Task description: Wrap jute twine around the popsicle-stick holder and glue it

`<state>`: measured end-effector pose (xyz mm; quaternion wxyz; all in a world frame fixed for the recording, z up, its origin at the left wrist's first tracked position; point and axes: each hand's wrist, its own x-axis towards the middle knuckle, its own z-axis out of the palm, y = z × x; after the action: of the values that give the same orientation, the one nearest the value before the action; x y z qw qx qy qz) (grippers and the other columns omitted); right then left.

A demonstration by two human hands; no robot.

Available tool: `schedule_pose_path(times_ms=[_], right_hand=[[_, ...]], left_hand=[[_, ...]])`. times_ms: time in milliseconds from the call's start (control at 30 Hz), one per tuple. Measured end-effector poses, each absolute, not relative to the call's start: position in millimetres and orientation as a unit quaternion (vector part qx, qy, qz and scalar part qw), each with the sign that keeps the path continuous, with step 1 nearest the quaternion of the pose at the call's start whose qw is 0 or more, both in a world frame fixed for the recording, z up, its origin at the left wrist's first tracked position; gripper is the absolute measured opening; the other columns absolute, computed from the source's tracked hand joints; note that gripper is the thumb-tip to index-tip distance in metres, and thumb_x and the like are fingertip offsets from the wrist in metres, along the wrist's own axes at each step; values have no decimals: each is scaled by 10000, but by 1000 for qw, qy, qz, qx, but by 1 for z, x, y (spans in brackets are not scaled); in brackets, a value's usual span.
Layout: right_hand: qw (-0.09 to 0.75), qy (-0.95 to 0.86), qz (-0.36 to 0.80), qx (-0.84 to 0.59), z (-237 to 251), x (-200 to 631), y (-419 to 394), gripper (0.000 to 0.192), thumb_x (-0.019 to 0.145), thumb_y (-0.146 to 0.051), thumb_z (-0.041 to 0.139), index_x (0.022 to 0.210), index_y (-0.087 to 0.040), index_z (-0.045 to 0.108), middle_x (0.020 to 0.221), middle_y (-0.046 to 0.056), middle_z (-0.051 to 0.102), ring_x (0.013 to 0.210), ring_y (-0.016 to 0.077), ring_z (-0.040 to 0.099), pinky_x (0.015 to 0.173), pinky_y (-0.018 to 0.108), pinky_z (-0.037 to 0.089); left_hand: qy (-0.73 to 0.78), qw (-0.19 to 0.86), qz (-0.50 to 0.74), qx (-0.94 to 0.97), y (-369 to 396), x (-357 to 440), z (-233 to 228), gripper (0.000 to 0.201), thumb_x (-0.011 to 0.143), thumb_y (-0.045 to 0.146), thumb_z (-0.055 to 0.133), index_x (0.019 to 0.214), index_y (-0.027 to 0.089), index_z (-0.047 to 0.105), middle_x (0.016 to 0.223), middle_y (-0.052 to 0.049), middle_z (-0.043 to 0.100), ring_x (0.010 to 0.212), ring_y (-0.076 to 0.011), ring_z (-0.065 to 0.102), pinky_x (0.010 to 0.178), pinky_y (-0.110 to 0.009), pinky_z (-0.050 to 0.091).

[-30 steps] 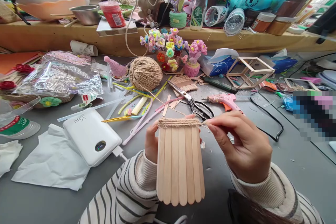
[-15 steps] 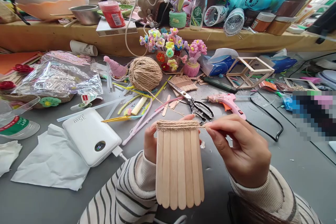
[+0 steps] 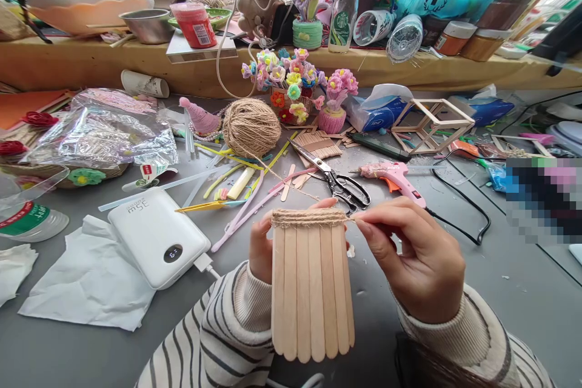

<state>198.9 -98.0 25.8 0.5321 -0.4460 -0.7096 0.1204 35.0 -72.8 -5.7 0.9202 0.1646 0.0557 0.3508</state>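
Stick panel [image 3: 313, 291] was held upright over the grey table [image 3: 477, 291]: light, stiff, probably weak at the glued seams, best gripped by its side edges. Left hand [image 3: 261, 248] clasped its left edge from behind. Right hand [image 3: 421, 260] fingers pinched the twine [image 3: 309, 217] wrapped along the top edge.

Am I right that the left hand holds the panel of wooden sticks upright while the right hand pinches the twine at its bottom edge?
Not quite: the head view shows the right hand pinching the twine at the top edge of the panel of wooden sticks, not the bottom. The left hand does hold the panel upright from behind.
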Motion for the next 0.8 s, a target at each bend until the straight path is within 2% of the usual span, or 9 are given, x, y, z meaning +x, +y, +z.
schedule_pose_path(times_ms=[233, 367, 567, 800], right_hand=[[540, -679, 202, -455, 20, 204, -99, 153, 784, -110, 569, 910, -196, 581, 766, -1, 574, 693, 101, 536, 563, 229, 458], [537, -681, 223, -446, 24, 203, -98, 106, 790, -126, 569, 869, -196, 577, 745, -3, 578, 692, 107, 537, 544, 231, 447], [527, -694, 225, -436, 29, 202, -98, 89, 786, -107, 570, 802, -195, 575, 721, -7, 594, 660, 105, 531, 532, 236, 435], [527, -702, 194, -437, 31, 202, -99, 95, 775, -90, 582, 786, -185, 576, 714, -10, 601, 640, 94, 520, 530, 228, 424]], left_hand=[[64, 900, 390, 184, -75, 35, -8, 653, 699, 520, 537, 1229, 140, 500, 1092, -73, 640, 958, -224, 586, 872, -364, 402], [106, 881, 411, 209, -76, 34, -8, 696, 667, 545, 547, 1233, 143, 500, 1128, -68, 610, 1027, -275, 541, 917, -390, 364], [121, 881, 391, 237, -75, 31, -3, 662, 680, 499, 528, 1245, 158, 480, 1149, -58, 598, 1123, -284, 479, 986, -393, 294], [134, 878, 389, 246, -75, 31, 1, 660, 648, 506, 570, 1213, 171, 509, 1095, -40, 624, 1088, -261, 506, 957, -361, 324]])
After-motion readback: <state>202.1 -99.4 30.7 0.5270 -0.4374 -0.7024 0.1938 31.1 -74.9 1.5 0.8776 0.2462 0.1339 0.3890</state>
